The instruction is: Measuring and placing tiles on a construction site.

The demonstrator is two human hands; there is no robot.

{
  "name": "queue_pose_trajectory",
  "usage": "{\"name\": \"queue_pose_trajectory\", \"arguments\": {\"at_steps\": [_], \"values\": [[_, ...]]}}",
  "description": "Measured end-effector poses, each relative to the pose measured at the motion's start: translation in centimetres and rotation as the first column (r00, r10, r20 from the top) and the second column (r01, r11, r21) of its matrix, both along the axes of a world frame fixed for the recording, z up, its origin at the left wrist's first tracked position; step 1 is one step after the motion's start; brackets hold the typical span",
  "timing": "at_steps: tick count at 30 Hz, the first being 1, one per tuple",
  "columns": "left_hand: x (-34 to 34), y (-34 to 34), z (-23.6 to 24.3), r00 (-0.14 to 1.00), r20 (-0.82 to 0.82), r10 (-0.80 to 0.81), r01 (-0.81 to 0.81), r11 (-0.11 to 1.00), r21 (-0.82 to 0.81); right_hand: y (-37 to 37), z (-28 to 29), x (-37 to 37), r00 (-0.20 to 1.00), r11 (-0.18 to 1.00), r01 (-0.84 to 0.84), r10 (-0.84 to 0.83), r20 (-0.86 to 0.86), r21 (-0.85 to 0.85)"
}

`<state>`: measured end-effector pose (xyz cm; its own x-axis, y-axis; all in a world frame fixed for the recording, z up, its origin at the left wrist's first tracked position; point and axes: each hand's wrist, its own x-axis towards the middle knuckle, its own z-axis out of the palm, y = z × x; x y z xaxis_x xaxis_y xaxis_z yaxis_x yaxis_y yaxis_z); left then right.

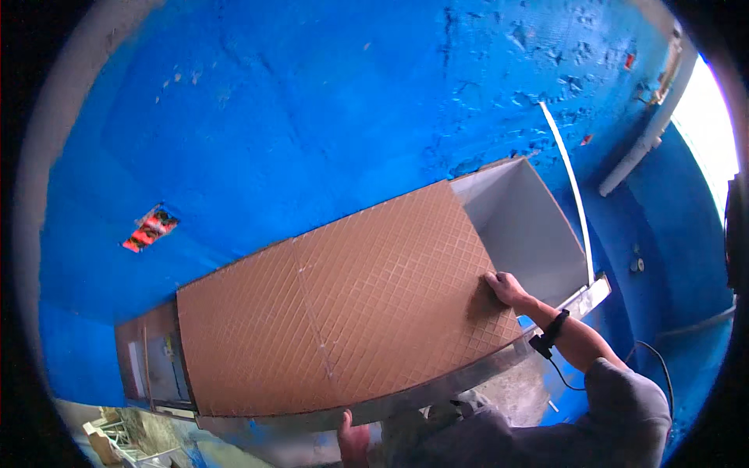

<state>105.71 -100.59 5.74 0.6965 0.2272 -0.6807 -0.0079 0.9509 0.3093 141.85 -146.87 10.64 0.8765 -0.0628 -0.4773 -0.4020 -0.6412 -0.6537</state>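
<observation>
A large brown panel (374,312) with a diamond grid and a seam lies across a long pale cabinet frame (523,234), leaving an open grey cavity at the right and a narrower opening at the left. My right hand (507,290) grips the panel's right edge, fingers bent over it, a black band with a cable on the wrist. My left hand (351,437) is at the panel's front edge, thumb raised against it; its other fingers are hidden.
A blue-coated wall (273,117) with red electrical boxes (148,228) rises behind. A white pipe (636,156) and a thin white strip (566,164) stand at the right. Pale clutter (109,437) lies on the floor at lower left.
</observation>
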Motion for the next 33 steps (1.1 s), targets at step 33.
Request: {"name": "queue_pose_trajectory", "arguments": {"at_steps": [33], "values": [[7.7,11.5,13.3,0.507,-0.616,0.604,0.862,-0.336,0.380,-2.7,2.7,-15.6,0.743,0.724,0.509,-0.097,0.662,-0.465]]}}
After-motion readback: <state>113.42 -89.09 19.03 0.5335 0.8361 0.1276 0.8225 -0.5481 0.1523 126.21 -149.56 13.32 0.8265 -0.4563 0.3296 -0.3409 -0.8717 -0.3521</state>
